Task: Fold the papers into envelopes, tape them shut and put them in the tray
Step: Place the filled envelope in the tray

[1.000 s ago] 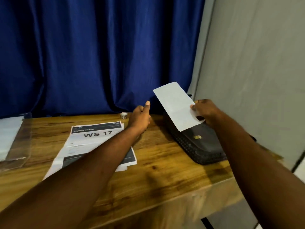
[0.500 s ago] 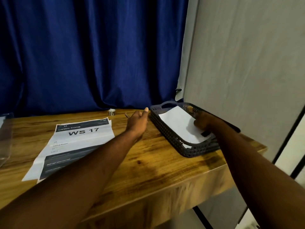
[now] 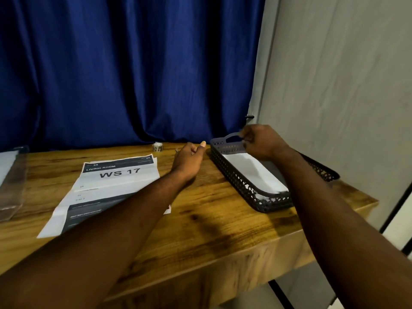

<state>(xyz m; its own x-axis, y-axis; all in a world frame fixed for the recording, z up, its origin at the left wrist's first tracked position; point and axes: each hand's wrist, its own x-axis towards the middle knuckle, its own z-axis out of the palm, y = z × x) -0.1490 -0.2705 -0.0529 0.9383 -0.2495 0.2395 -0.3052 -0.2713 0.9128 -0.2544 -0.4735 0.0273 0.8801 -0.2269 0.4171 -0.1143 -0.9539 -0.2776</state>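
Note:
A white folded envelope (image 3: pixel 254 172) lies flat inside the dark perforated tray (image 3: pixel 236 177) at the right end of the wooden table. My right hand (image 3: pixel 262 140) hovers over the tray's far end near its handle, fingers curled and blurred, with nothing in them and clear of the envelope. My left hand (image 3: pixel 189 161) rests on the table just left of the tray, loosely curled with the thumb out, holding nothing. A small roll of tape (image 3: pixel 157 146) stands at the back edge, left of that hand.
Printed sheets marked "WS 17" (image 3: pixel 116 175) lie left of centre, partly under my left forearm. A clear plastic sleeve with white paper (image 3: pixel 11 181) sits at the far left. A blue curtain hangs behind the table (image 3: pixel 211 219), and a grey wall stands close on the right.
My right hand lowered the envelope into the tray, let go of it, and lifted toward the tray's far end. My left hand stayed on the table.

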